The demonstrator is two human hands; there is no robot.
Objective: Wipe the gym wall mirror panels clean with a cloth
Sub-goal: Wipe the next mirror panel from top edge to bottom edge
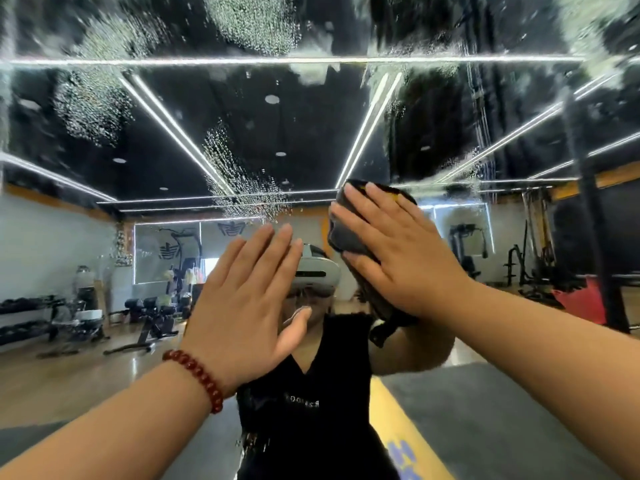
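Your right hand (398, 251) lay flat on the cloth (349, 233), fingers straight and slightly spread, pressing it against the mirror (311, 126). Your left hand (249, 306) was beside the cloth, to its left and a little lower, fingers straight and close together, the palm seemingly braced on the glass, though contact was hard to confirm. A red bead bracelet (194, 379) sat on that wrist.

To wipe well, you needed even pressure through the whole palm and overlapping passes toward the droplets (242, 181) up and left of the cloth, and the denser spray patches above it.

The cloth was folded dark, its long axis running steeply from upper left near your fingertips down to lower right under your wrist.
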